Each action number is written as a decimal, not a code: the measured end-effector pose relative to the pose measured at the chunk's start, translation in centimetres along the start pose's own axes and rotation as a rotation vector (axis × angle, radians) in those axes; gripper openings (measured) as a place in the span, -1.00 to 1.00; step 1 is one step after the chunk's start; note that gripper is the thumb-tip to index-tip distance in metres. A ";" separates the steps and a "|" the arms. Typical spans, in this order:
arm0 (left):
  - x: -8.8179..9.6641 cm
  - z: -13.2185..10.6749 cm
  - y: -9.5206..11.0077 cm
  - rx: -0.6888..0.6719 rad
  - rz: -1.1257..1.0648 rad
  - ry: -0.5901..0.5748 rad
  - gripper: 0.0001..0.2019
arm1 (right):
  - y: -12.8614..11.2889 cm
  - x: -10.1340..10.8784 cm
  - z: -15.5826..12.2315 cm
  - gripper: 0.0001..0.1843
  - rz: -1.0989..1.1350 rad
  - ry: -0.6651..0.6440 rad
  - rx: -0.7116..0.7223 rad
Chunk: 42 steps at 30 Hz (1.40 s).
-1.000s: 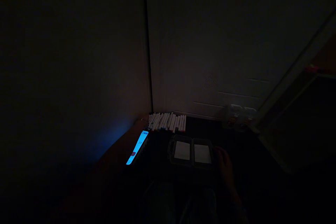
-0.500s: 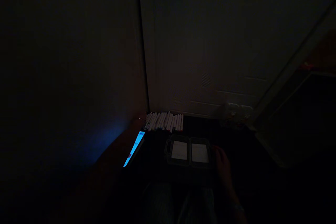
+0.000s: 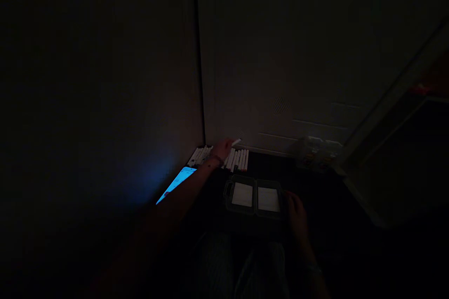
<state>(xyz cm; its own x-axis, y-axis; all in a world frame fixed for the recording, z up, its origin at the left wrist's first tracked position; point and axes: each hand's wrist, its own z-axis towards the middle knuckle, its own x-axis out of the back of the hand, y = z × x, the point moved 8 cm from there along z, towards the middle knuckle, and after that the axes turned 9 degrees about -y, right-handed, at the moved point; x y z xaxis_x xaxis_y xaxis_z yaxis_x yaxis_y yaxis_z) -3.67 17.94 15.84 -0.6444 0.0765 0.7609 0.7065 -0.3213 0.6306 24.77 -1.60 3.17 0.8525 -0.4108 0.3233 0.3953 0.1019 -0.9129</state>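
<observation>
The room is very dark. My left hand point(image 3: 223, 148) reaches over a row of white markers point(image 3: 238, 159) lined up against the wall and is closed on one white marker point(image 3: 236, 141), lifted above the row. My right hand point(image 3: 296, 212) rests at the right edge of an open clear case point(image 3: 255, 196) with two pale panels inside; its fingers look curled on the case's edge, though the darkness hides detail.
A phone point(image 3: 174, 182) with a glowing blue screen lies at the left by the wall corner. A clear plastic container point(image 3: 317, 151) stands at the back right. My knees fill the bottom of the view. A dark cabinet rises at the right.
My left arm has come into view and reached forward to the marker row, lifting one marker. My right hand has stayed at the case's right edge.
</observation>
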 end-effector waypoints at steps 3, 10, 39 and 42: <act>-4.4 -3.5 3.5 -0.167 -0.112 -0.061 -0.63 | -0.9 0.2 0.1 -0.59 -0.199 0.030 0.090; -9.9 -12.1 2.8 -0.196 -0.223 -0.024 -0.69 | -5.8 -3.2 -2.0 -0.62 -0.689 -0.124 0.359; -11.9 -12.7 -0.2 -0.231 -0.283 -0.115 -0.69 | -5.9 -6.9 -0.8 -0.65 -0.389 -0.114 0.366; -12.3 -12.7 -0.5 -0.225 -0.285 -0.142 -0.69 | -4.9 -6.1 -0.3 -0.64 -0.270 -0.085 0.268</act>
<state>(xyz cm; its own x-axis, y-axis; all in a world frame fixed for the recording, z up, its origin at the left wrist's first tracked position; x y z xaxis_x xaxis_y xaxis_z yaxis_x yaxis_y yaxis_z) 0.18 5.21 4.22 -0.7475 0.3176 0.5834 0.4127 -0.4661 0.7826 17.50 0.16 5.58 0.7263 -0.3794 0.5732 0.6753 0.2379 -0.6981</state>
